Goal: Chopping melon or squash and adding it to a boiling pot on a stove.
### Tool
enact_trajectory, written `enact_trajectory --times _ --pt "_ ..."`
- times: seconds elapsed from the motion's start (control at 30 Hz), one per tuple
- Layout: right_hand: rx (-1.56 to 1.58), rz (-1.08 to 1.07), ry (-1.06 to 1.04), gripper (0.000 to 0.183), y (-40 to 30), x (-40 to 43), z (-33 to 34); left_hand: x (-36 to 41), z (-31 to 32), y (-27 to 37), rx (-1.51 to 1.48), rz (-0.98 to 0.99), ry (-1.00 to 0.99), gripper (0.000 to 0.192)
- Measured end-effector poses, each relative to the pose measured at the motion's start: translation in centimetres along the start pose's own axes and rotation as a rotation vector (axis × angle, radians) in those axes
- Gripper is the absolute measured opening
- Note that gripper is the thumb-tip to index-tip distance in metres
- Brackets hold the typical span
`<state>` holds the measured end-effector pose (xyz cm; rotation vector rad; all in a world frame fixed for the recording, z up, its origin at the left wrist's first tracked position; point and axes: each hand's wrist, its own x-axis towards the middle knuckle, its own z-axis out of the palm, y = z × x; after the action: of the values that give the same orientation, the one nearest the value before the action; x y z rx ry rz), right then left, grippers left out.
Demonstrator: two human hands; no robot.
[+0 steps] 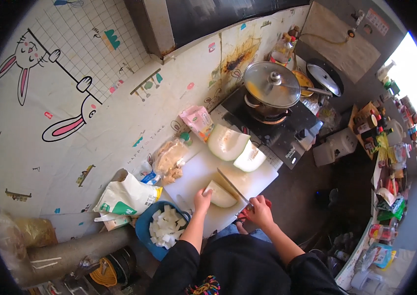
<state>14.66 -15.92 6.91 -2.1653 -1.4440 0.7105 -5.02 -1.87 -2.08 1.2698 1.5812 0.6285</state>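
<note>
My left hand (203, 201) grips the end of a pale winter melon wedge (222, 194) that lies on the white cutting board (193, 177). My right hand (260, 211) is closed around the handle of a kitchen knife (232, 186). Its blade points away from me over the board, just right of the wedge; whether it touches the flesh I cannot tell. Two larger winter melon pieces, one hollowed with green rind (226, 142) and a smaller one (250, 158), rest at the board's far edge. Left of my left arm, a blue basin (149, 221) holds white melon chunks (167, 226).
Beyond the board stands a gas stove (285, 143) bearing a glass-lidded pot (271, 84). Ginger in a plastic bag (169, 158), a pink package (197, 120) and a white bag (127, 193) line the wall. Bottles (368, 125) crowd a shelf at right.
</note>
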Motion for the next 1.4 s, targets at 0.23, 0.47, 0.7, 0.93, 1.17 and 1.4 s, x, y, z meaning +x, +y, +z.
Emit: enact_trajectory --times 0.23,0.47,0.7,0.93,1.17,1.4 --pt "-0.167 0.049 -0.146 0.020 -1.2 0.5 1.1 -0.4 0.0 -2.5 -0.029 -0.085 0.020 0.047" --pt "-0.154 0.097 -0.148 0.023 -2.3 1.1 -1.2 -2.2 0.3 -1.2 0.107 0.028 0.125 0.052" --pt "-0.096 -0.018 -0.198 0.022 -7.7 -0.9 -2.8 -3.9 -1.8 0.9 0.257 0.452 0.320 0.050" --pt "-0.246 -0.010 -0.264 0.022 -7.2 -1.2 -1.2 -4.8 -4.7 6.9 0.345 0.608 0.165 0.055" --pt "-0.278 0.003 -0.282 0.019 -7.1 -1.2 -0.6 -3.1 -4.2 8.4 0.638 0.678 0.022 0.052" --pt "-0.331 -0.003 -0.344 0.016 -7.3 -0.6 -0.9 -0.9 -3.9 10.2 0.846 0.779 -0.166 0.046"
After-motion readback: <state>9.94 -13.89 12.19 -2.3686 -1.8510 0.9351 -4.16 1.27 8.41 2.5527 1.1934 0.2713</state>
